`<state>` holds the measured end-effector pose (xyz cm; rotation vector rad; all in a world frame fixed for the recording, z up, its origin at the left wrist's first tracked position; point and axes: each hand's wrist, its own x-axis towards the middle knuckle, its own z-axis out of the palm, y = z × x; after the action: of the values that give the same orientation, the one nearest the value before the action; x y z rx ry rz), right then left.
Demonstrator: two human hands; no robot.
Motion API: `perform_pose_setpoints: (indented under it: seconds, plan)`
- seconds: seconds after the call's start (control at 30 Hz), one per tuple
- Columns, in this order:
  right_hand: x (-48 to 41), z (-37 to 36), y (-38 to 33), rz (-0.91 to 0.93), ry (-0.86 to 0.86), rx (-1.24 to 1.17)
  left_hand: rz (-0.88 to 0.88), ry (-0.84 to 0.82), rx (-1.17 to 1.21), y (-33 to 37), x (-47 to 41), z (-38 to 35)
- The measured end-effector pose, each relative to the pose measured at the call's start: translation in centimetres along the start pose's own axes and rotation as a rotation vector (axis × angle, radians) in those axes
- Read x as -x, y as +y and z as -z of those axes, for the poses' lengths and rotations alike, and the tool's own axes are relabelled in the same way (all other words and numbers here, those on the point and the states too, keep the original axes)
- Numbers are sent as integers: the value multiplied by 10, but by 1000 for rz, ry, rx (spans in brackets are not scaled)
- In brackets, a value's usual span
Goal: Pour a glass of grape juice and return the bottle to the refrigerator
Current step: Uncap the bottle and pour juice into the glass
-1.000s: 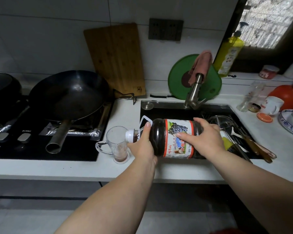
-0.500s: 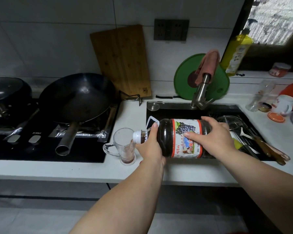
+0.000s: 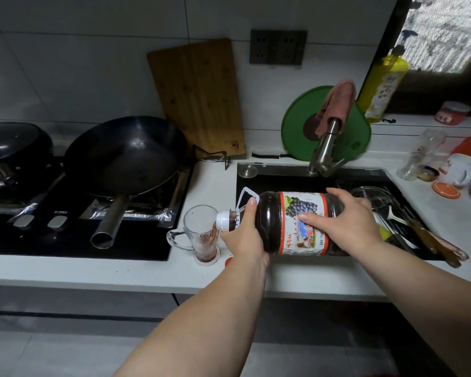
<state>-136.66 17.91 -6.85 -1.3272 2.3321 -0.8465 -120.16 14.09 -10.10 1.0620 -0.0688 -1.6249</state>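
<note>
Left grip point(image 3: 245, 238) curled round bottle point(image 3: 302, 210) neck | right grip point(image 3: 347, 221) clasping its base | long axis level, mouth leftward at glass point(image 3: 200, 235) rim, left grip nearer

Home kitchen. Tiled wall point(image 3: 65, 63) behind white counter point(image 3: 120, 270). Black hob point(image 3: 65, 240) at left, bearing wok point(image 3: 125, 156) and lidded pan point(image 3: 11, 148). Wooden board point(image 3: 199, 99) propped against wall beside hob. Sink point(image 3: 283, 178) sunk in counter at right, tap point(image 3: 326, 142) draped with cloth point(image 3: 337, 104), utensils point(image 3: 424, 235) lying inside. Yellow pump bottle point(image 3: 384, 80) on ledge point(image 3: 413, 123) by window point(image 3: 443, 31). Mug point(image 3: 460, 170) and jars point(image 3: 419, 161) right of sink. Socket point(image 3: 278, 47) on wall above.
</note>
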Motion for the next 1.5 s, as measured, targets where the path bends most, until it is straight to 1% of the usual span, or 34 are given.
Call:
perform_pose_setpoints:
  seconds: [0.17, 0.33, 0.6, 0.8, 0.9, 1.5]
  plan:
    - [1, 0, -1, 4, -2, 0, -5, 24, -27, -1, -2, 1]
    - [3, 2, -4, 5, -2, -16, -1, 10, -27, -1, -4, 0]
    - [2, 3, -12, 17, -10, -29, -44, 8, -31, 8, -4, -4]
    - [2, 3, -18, 16, -7, -30, -18, -42, -24, 13, 0, -4]
    - [2, 4, -20, 4, -5, -31, -36, -10, -34, 14, 1, -4]
    - [9, 9, -25, 1, 17, 35, -29, 17, 1, 17, 9, -5]
